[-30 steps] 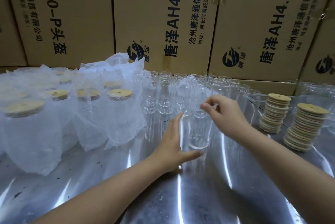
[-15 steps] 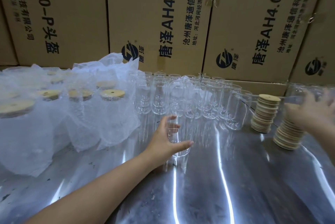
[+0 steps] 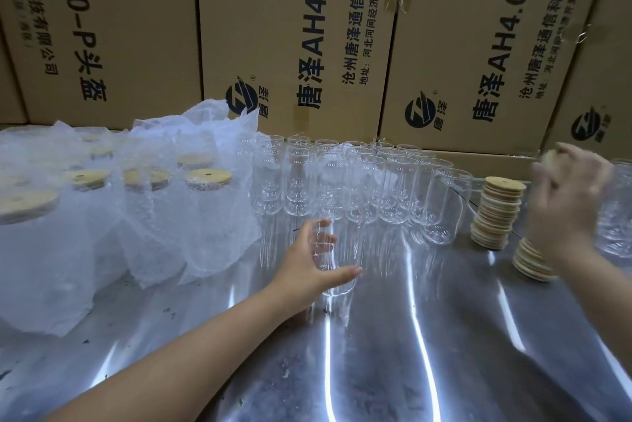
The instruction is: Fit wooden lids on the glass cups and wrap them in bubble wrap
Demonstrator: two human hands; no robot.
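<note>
My left hand (image 3: 307, 267) grips a clear glass cup (image 3: 337, 279) that stands upright on the shiny metal table (image 3: 393, 353), thumb in front and fingers behind. My right hand (image 3: 571, 202) is blurred at the far right, raised above the nearer stack of wooden lids (image 3: 531, 261). It holds a wooden lid (image 3: 551, 157) at its fingertips. A second, taller lid stack (image 3: 497, 213) stands just left of it. Several bare glass cups (image 3: 362, 182) are grouped behind the held cup.
Several lidded cups under bubble wrap (image 3: 143, 202) fill the left side of the table. Large printed cardboard boxes (image 3: 294, 38) wall off the back. Another glass (image 3: 615, 216) stands at the right edge.
My right hand left the cup, went right to the lid stacks and rose with a lid. My left hand closed round the cup and drew it slightly nearer.
</note>
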